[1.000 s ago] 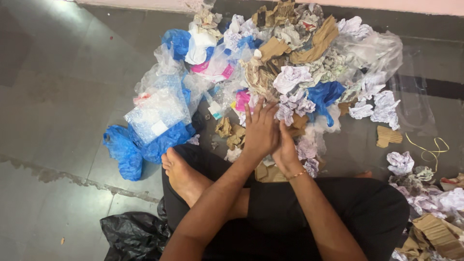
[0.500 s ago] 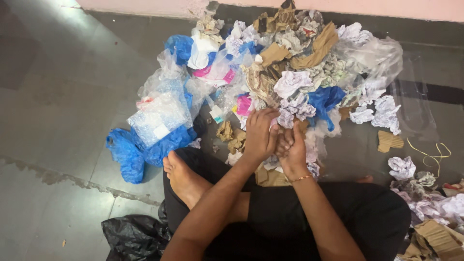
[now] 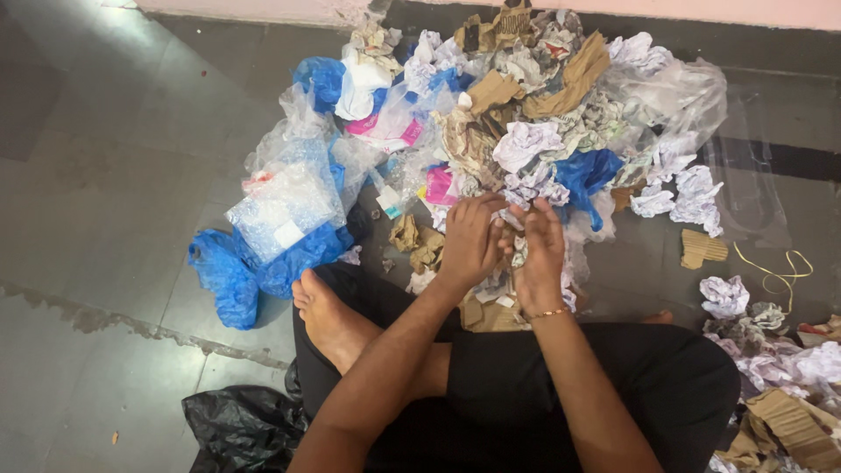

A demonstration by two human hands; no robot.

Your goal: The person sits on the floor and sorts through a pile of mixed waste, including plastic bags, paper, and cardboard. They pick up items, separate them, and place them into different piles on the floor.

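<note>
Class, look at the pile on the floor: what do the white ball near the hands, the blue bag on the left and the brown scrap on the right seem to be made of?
White ball: probably paper, matt, sharply creased.
Blue bag: thin plastic, glossy, soft folds.
Brown scrap: likely cardboard, dull, flat, stiff-edged.

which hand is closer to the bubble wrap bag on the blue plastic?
Left. The left hand sits a gap to the right of the bubble wrap bag; the right hand is farther right, beyond the left one.
</note>
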